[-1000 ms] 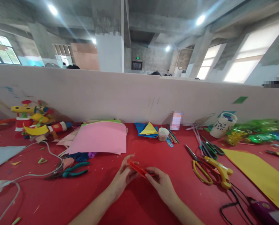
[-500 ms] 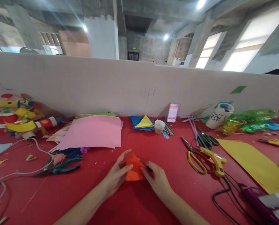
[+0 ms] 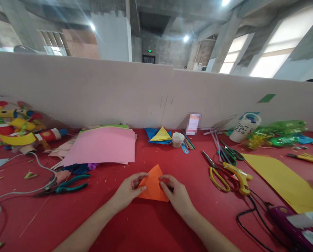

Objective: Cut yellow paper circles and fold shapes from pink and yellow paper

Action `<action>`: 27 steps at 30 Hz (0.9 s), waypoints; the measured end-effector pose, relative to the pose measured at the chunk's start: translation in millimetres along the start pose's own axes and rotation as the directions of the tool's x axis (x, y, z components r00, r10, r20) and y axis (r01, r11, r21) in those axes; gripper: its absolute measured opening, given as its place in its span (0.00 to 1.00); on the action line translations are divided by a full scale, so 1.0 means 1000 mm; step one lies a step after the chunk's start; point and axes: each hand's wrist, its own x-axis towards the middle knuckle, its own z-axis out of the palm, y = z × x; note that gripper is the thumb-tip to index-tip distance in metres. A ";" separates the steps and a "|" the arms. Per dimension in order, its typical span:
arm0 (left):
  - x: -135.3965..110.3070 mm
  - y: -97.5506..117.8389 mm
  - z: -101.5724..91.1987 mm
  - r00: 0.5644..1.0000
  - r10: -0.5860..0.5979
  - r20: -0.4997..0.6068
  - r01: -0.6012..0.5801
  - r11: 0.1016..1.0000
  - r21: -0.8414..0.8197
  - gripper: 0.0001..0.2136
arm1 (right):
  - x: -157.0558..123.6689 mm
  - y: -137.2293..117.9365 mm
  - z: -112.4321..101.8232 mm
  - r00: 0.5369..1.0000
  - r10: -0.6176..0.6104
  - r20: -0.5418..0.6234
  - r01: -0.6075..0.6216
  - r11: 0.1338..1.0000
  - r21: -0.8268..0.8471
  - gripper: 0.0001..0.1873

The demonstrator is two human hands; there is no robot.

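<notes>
A folded piece of orange paper point(image 3: 154, 184), roughly triangular with its point away from me, is between my two hands just above or on the red table. My left hand point(image 3: 131, 186) pinches its left edge between thumb and fingers. On the other side, my right hand point(image 3: 176, 190) grips the right edge the same way. Beyond them lie a yellow folded paper triangle point(image 3: 162, 134) on blue folded paper point(image 3: 150, 133), beside a small white cup point(image 3: 178, 139).
Pink paper sheets point(image 3: 101, 145) lie back left, with teal-handled pliers point(image 3: 71, 184) in front. To the right are yellow-handled scissors point(image 3: 217, 176), a yellow glue gun point(image 3: 239, 176) with a black cord, and yellow paper point(image 3: 282, 182). A white partition point(image 3: 93, 91) borders the table's back.
The orange paper has turned flatter toward me and now shows a full triangle with its tip up. My left hand's fingers have curled in from a stretched pose onto its edge.
</notes>
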 end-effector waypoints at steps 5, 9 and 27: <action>0.004 -0.002 -0.010 1.000 0.001 0.018 -0.003 0.997 0.077 0.19 | -0.004 -0.005 -0.001 0.995 -0.086 0.053 0.092 0.989 -0.115 0.14; 0.001 0.003 -0.008 0.999 0.014 0.038 -0.011 0.997 -0.079 0.23 | -0.004 -0.004 -0.001 0.990 -0.127 0.064 0.122 0.989 0.079 0.25; -0.001 0.006 -0.009 0.950 0.300 -0.081 -0.274 0.931 0.242 0.08 | 0.001 -0.001 -0.006 0.977 -0.187 -0.097 0.206 0.947 0.245 0.15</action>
